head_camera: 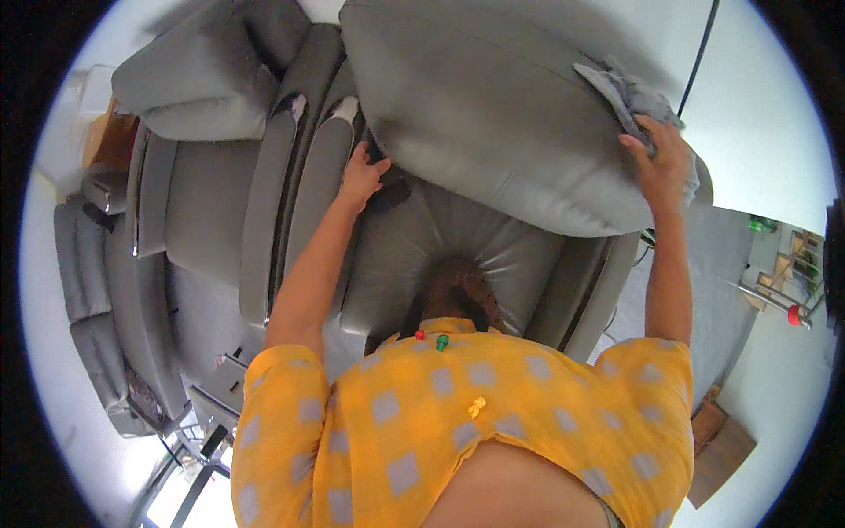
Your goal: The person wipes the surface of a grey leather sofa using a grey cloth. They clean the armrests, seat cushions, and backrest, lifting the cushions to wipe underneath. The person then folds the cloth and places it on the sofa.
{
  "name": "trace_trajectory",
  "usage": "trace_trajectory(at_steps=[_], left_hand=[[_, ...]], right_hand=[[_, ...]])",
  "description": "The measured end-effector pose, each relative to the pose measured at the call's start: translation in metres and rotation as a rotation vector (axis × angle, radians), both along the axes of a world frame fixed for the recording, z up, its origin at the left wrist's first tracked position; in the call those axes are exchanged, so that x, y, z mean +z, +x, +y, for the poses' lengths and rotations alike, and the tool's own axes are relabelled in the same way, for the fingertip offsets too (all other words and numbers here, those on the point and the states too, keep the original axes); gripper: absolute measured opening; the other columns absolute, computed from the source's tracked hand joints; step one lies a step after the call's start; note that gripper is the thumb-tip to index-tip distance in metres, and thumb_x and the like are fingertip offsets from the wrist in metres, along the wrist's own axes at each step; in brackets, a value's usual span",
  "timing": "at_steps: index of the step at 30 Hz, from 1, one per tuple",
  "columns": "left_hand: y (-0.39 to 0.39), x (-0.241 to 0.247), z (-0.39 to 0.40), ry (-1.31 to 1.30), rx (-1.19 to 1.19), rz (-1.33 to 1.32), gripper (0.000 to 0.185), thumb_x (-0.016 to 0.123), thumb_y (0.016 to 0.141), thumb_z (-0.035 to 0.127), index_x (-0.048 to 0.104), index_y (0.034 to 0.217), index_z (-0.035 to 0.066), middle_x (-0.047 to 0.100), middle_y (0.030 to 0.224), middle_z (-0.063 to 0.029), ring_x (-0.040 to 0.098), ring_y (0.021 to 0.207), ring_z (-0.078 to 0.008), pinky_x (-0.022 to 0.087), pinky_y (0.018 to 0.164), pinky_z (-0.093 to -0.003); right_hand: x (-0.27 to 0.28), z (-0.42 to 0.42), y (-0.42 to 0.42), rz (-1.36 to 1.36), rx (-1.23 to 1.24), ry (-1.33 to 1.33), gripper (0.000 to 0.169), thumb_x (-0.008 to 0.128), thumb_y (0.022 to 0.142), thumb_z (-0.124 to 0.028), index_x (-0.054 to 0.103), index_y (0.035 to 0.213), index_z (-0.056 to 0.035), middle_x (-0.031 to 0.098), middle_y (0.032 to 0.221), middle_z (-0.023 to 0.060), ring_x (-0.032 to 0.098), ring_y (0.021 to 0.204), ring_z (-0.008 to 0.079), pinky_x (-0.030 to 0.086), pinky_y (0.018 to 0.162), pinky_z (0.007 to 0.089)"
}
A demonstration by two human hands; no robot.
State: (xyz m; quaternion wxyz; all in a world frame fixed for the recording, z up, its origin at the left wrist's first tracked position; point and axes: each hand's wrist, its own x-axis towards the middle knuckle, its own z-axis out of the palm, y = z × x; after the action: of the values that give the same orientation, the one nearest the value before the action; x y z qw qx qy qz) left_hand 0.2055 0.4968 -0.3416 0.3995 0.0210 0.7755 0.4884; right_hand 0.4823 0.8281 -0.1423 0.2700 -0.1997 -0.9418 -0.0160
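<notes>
A grey leather-like recliner fills the space before me, its padded backrest [488, 112] above a creased seat cushion [396, 257]. My right hand [663, 162] presses a crumpled grey cloth [627, 92] against the backrest's right edge. My left hand [363, 178] is at the inner side of the left armrest [317, 178], fingers apart. What its fingertips touch is partly hidden. Just right of it, a small dark object [391, 197] lies at the seat's back corner; its kind is unclear. One of my knees [459, 287] presses into the seat.
An adjoining recliner seat [211, 204] with a bulky backrest [198, 79] stands at left. Farther left is another grey sofa [86, 264]. A white wall [759, 112] rises at right, with a metal rack [792, 270] beyond. A brown box [719, 455] is at lower right.
</notes>
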Motion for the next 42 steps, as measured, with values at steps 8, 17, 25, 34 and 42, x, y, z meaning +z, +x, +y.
trace_trajectory(at_steps=[8, 17, 25, 34, 42], left_hand=[[0.017, -0.029, -0.190, -0.249, -0.205, 0.663, 0.058, 0.064, 0.082, 0.021, 0.043, 0.131, 0.001, 0.048, 0.129, -0.0210, 0.048, 0.118, -0.0344, 0.040, 0.098, -0.0393], [0.095, -0.010, -0.337, -0.582, -0.055, 0.528, 0.057, 0.063, 0.081, 0.020, 0.043, 0.131, 0.002, 0.044, 0.131, -0.0222, 0.043, 0.120, -0.0379, 0.035, 0.102, -0.0420], [0.151, 0.000, -0.400, -0.418, -0.056, 0.511, 0.059, 0.064, 0.079, 0.020, 0.043, 0.131, 0.001, 0.041, 0.134, -0.0211, 0.043, 0.122, -0.0377, 0.037, 0.101, -0.0411], [0.148, -0.018, -0.463, -0.285, -0.262, 0.603, 0.060, 0.065, 0.078, 0.015, 0.041, 0.131, 0.001, 0.039, 0.134, -0.0247, 0.042, 0.121, -0.0402, 0.037, 0.100, -0.0431], [0.095, -0.002, -0.397, -0.237, -0.462, 0.793, 0.062, 0.066, 0.078, 0.013, 0.040, 0.133, 0.004, 0.036, 0.137, -0.0252, 0.038, 0.123, -0.0430, 0.035, 0.101, -0.0462]], right_hand=[[-0.041, -0.029, -0.025, -0.184, 0.106, 0.240, 0.022, 0.067, 0.076, -0.019, 0.062, 0.098, -0.0198, 0.058, 0.113, 0.0086, 0.055, 0.106, 0.0278, 0.040, 0.082, 0.0475], [-0.051, -0.032, -0.045, -0.234, -0.072, 0.207, 0.026, 0.065, 0.078, -0.018, 0.059, 0.104, -0.0177, 0.054, 0.118, 0.0103, 0.051, 0.110, 0.0306, 0.039, 0.085, 0.0490], [-0.026, -0.151, -0.037, -0.233, 0.130, -0.135, 0.023, 0.065, 0.079, -0.017, 0.061, 0.101, -0.0152, 0.058, 0.097, 0.0103, 0.057, 0.091, 0.0324, 0.044, 0.072, 0.0438], [-0.035, -0.307, 0.052, -0.501, -0.015, -0.283, 0.020, 0.063, 0.081, -0.019, 0.061, 0.100, -0.0134, 0.058, 0.092, 0.0104, 0.057, 0.085, 0.0340, 0.046, 0.073, 0.0442], [-0.035, -0.391, 0.238, -0.526, -0.475, -0.528, 0.024, 0.062, 0.083, -0.021, 0.059, 0.104, -0.0101, 0.058, 0.099, 0.0128, 0.057, 0.092, 0.0356, 0.046, 0.077, 0.0435]])
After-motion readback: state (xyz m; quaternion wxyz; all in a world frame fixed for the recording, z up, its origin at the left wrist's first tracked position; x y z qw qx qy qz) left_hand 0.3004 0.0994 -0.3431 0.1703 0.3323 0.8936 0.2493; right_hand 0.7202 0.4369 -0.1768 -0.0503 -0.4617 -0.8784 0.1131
